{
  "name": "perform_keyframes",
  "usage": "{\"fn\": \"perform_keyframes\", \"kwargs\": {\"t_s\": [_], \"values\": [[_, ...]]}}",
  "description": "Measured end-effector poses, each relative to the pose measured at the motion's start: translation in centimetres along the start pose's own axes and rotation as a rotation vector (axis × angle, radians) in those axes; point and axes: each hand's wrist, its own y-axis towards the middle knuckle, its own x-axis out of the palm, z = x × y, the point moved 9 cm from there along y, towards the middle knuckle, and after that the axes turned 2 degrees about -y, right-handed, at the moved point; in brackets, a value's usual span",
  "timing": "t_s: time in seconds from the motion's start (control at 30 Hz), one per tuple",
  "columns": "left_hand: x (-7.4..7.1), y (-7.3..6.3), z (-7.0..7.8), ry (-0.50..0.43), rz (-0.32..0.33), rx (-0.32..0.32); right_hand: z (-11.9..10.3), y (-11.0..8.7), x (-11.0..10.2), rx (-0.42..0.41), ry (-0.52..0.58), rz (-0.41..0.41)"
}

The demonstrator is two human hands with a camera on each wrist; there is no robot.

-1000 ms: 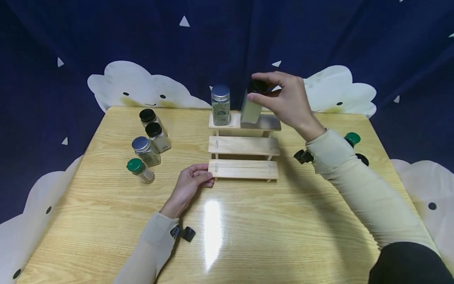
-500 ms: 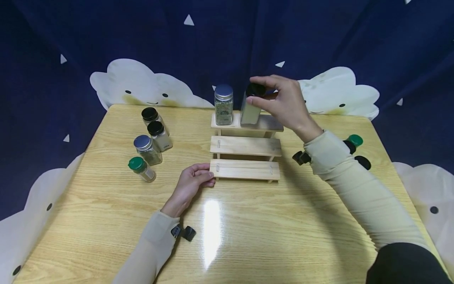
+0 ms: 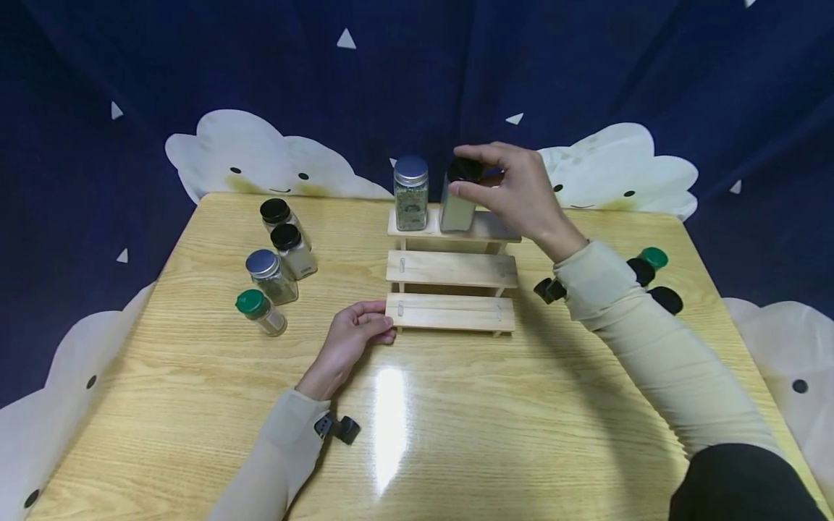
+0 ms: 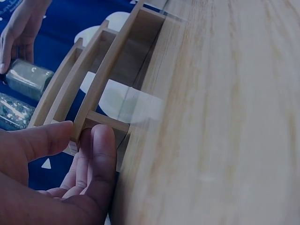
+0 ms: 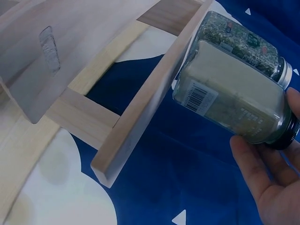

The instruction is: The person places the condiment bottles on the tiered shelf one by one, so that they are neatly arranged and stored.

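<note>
My right hand (image 3: 521, 192) grips a black-capped spice jar (image 3: 458, 212) by its cap, at the top step of a small wooden three-step rack (image 3: 449, 269). Pale powder fills this jar, and a barcode label shows on it in the right wrist view. To its left on the same step stands a jar of green herbs (image 3: 411, 206) with a silver-blue lid. My left hand (image 3: 348, 336) pinches the left end of the lowest step; in the left wrist view the thumb (image 4: 54, 138) lies on top of the board and the fingers are beneath.
Several spice jars stand at the table's left: two black-capped jars (image 3: 296, 253), a blue-lidded jar (image 3: 272, 276) and a green-capped shaker (image 3: 262, 312). More capped jars (image 3: 664, 298) sit at the right, partly behind my right sleeve. A dark blue curtain (image 3: 417, 72) hangs behind the table.
My right hand has moved slightly left and down with the black-capped jar, which now stands more upright on the top step. The left hand keeps its hold on the rack.
</note>
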Motion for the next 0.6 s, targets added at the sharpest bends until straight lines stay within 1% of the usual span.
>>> {"fn": "perform_keyframes", "kwargs": {"t_s": [0.2,0.6], "values": [[-0.01,0.07,0.04,-0.004,-0.005,0.009,0.25,-0.01,0.16,0.004,0.009,-0.005],[-0.03,0.10,-0.07,-0.005,-0.005,0.007,0.48,0.13,0.38,0.005,-0.020,-0.018]]}}
